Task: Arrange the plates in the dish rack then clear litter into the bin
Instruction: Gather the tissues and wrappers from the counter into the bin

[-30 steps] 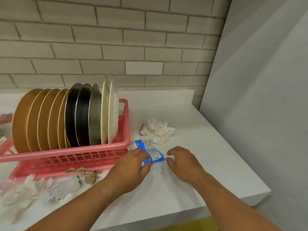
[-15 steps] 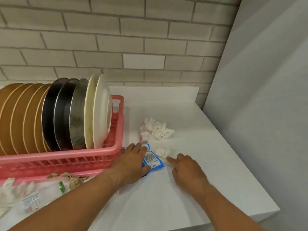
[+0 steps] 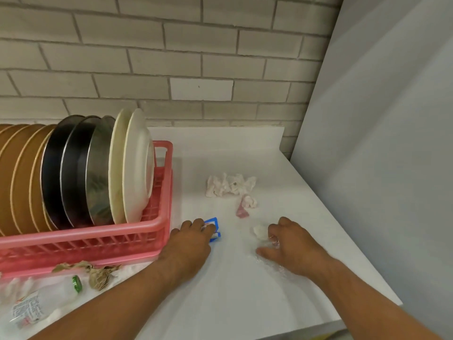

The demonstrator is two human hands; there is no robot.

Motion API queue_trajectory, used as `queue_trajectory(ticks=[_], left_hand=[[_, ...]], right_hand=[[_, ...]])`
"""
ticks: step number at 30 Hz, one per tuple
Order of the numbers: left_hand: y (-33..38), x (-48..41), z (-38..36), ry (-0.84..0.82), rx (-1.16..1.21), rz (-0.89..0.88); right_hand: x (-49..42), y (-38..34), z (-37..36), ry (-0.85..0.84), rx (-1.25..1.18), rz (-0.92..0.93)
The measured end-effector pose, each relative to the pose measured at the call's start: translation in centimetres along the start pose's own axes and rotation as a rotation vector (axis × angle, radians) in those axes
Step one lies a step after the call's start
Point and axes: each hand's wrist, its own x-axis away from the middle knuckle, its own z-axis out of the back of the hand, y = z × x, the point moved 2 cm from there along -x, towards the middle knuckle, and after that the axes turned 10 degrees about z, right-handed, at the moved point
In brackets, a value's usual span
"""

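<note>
Blue wrapper [image 3: 213,223] on desk [image 3: 245,303], just right of dish rack [image 3: 161,224], under left hand [image 3: 191,244]; fingers curl over it, gripping. Light, crinkly, slippery: pinch an edge. Right hand [image 3: 291,246] half-curled beside white scrap [image 3: 259,231] (holding anything? cannot tell). Crumpled tissue [image 3: 230,185], pink scrap [image 3: 242,212] farther; rack wall crowds left.

— Where does the camera sit?
— On the person's head, looking forward and down across a white counter [image 3: 245,303]. It is close enough that both forearms [image 3: 122,303] reach in from the bottom edge, with the left hand [image 3: 188,244] and right hand [image 3: 291,244] near the middle.
— What does it face?
— A brick wall [image 3: 171,57] at the back. A pink dish rack [image 3: 98,231] runs off the left edge; a grey panel [image 3: 380,143] fills the right.
</note>
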Motion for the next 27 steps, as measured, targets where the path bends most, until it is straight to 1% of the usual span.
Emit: queue_trajectory(ticks=[4,7,10,14,16,19,22,24,27], left_hand=[[-0.3,-0.1,0.0,0.036,0.049,-0.017],[-0.6,-0.3,0.2,0.024,0.162,-0.003],[-0.6,-0.6,1.0,0.03,0.243,0.017],[0.2,-0.5,2.6,0.103,0.318,0.033],[0.5,-0.3,3.2,0.128,0.339,0.062],[0.8,0.2,3.9,0.144,0.376,0.099],[1.4,0.6,4.4,0.156,0.433,0.127],[1.8,0.6,4.6,0.122,0.408,0.109],[2.4,0.3,4.4,0.039,0.373,0.084]], right_hand=[[0.0,-0.3,1.0,-0.02,-0.033,0.057],[0.2,-0.3,1.7,0.001,-0.063,0.041],[0.4,-0.5,2.2,0.067,-0.101,0.018],[0.5,-1.0,2.9,0.157,-0.271,0.021],[0.3,-1.2,3.1,0.23,-0.348,0.026],[0.1,-1.4,3.3,0.365,-0.576,-0.008],[-0.1,-1.3,3.8,0.405,-0.813,-0.06],[-0.1,-1.1,3.9,0.419,-0.833,-0.096],[0.0,-0.3,4.3,0.511,-0.769,-0.164]])
